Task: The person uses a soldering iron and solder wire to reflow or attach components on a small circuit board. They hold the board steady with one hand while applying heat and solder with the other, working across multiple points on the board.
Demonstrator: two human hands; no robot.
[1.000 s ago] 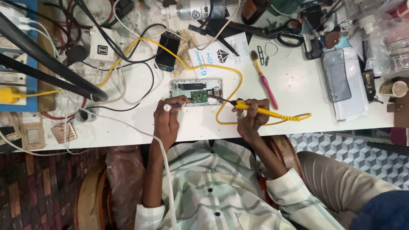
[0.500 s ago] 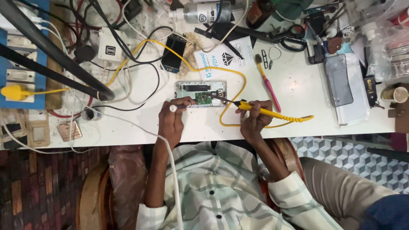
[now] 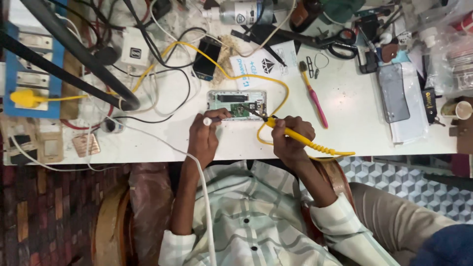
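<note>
An opened phone (image 3: 237,104) with its green circuit board showing lies on the white worktable (image 3: 354,135). My left hand (image 3: 204,138) holds a thin white-tipped tool (image 3: 209,120) on a white cable at the phone's near left corner. My right hand (image 3: 291,136) grips a yellow soldering iron (image 3: 295,137). Its dark tip rests on the board near the phone's right end. The iron's yellow cord (image 3: 276,83) loops around behind the phone.
A pink-handled brush (image 3: 313,96), scissors (image 3: 340,42) and a dark phone (image 3: 206,59) lie beyond the work. Another phone on white cloth (image 3: 394,93) is at right. Tangled cables, a blue socket board (image 3: 32,74) and black stand arms (image 3: 74,59) crowd the left.
The view has drifted slightly. Both hands hold the same tools at the phone, almost unmoved.
</note>
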